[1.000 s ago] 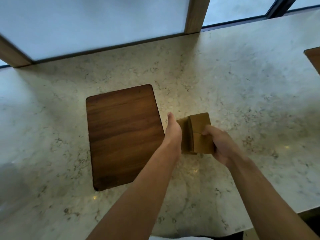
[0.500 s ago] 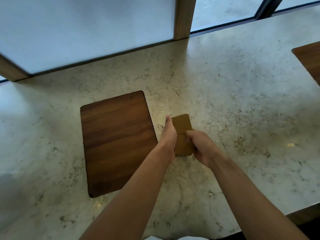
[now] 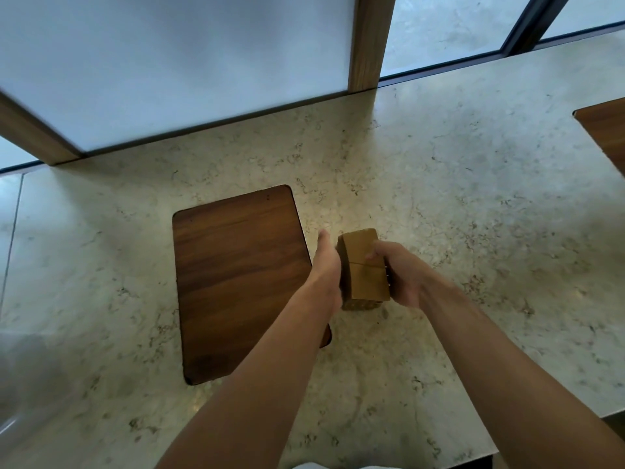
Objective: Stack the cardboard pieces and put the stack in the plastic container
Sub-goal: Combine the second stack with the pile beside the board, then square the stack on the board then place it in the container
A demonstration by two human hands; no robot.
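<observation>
A stack of brown cardboard pieces [image 3: 363, 265] stands on edge on the marble counter [image 3: 439, 198], just right of a dark wooden board [image 3: 240, 275]. My left hand [image 3: 326, 262] grips the stack's left side, thumb pointing away from me, its fingers hidden behind the cardboard. From the right, my right hand [image 3: 400, 277] grips the stack, with fingers curled over its upper face. The top face shows a seam between two pieces. A blurred translucent shape [image 3: 23, 384] at the lower left edge may be the plastic container.
A second wooden board [image 3: 605, 133] pokes in at the right edge. Frosted window panels with wooden posts [image 3: 367, 42] close off the back of the counter. The counter's front edge runs along the lower right.
The cardboard pieces, slightly fanned apart a second ago, are now squeezed into a tighter block between both hands. The hands stayed in about the same spot on the counter.
</observation>
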